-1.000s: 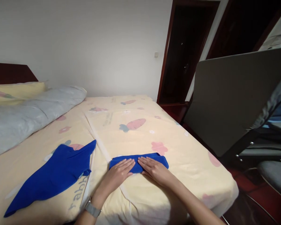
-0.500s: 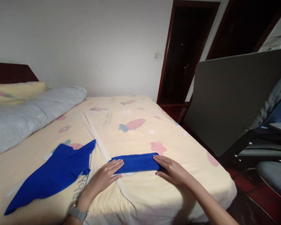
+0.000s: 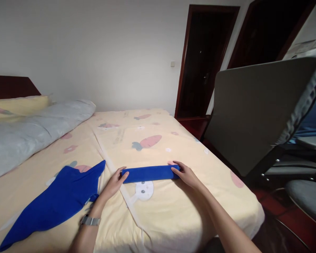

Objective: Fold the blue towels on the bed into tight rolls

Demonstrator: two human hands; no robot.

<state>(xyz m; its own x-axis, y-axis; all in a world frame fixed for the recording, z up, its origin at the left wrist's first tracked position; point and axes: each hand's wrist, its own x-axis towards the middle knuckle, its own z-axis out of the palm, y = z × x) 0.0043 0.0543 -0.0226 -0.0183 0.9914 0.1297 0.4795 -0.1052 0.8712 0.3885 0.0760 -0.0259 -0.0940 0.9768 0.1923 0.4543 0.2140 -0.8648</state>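
A blue cloth [image 3: 150, 173], folded into a long narrow strip, is between my hands over the bed. My left hand [image 3: 117, 181] grips its left end, thumb on the near face and fingers behind. At the other end my right hand [image 3: 184, 173] pinches it the same way, with the thumb in front. Left of my left forearm, a second blue cloth [image 3: 55, 198] lies loosely spread and unfolded on the bedsheet. A watch [image 3: 90, 220] with a metal-looking band is on my left wrist.
The bed wears a yellow sheet [image 3: 200, 211] printed with carrots and flowers. A grey rolled quilt [image 3: 42, 133] and a yellow pillow [image 3: 21, 104] lie at the left. Beyond the bed's right edge stand a large grey panel [image 3: 252, 109] and a grey-seated chair [image 3: 308, 200]. A dark door [image 3: 200, 63] is behind.
Both hands have gone from lying on top of the folded strip to gripping its ends. The strip is narrower and slightly farther away, uncovering a printed face on the sheet.
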